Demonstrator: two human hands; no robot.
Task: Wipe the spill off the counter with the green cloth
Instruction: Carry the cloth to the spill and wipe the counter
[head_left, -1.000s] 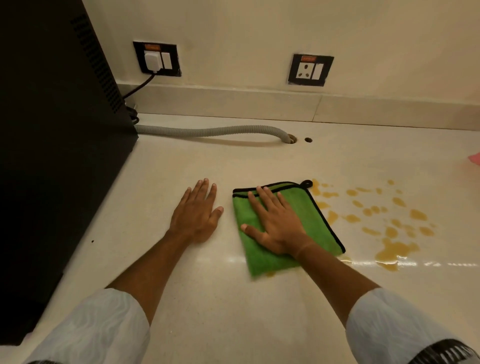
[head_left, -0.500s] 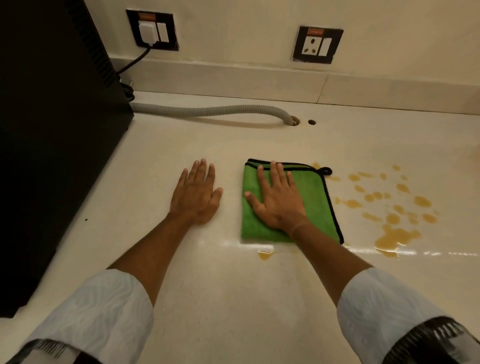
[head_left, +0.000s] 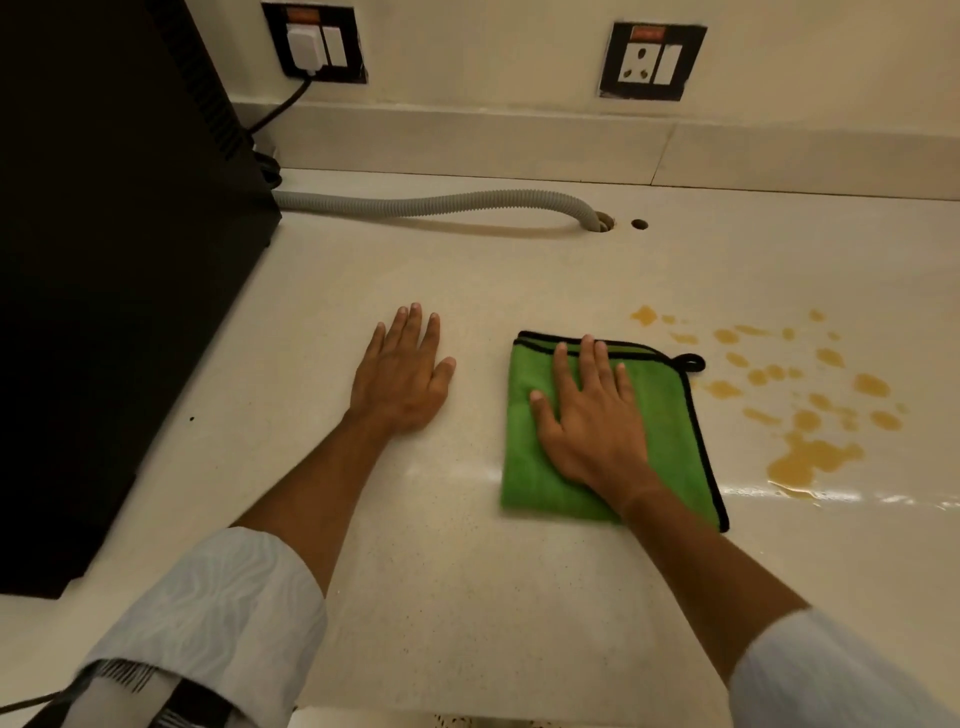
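Observation:
A green cloth (head_left: 670, 431) with black edging lies flat on the pale counter (head_left: 467, 597). My right hand (head_left: 592, 415) presses flat on top of it, fingers spread and pointing toward the wall. My left hand (head_left: 402, 374) rests palm down on the bare counter just left of the cloth, holding nothing. An orange-brown spill (head_left: 810, 452) of many drops and one larger puddle lies right of the cloth, apart from its edge.
A large black appliance (head_left: 114, 260) fills the left side. A grey ribbed hose (head_left: 441, 200) runs along the back into a counter hole (head_left: 602, 222). Two wall sockets (head_left: 652, 62) sit above the backsplash, the left one with a plug (head_left: 304, 47).
My right hand slid the cloth back toward me; the small drop seen below its near edge half a second ago is gone. My left hand stayed flat on the counter.

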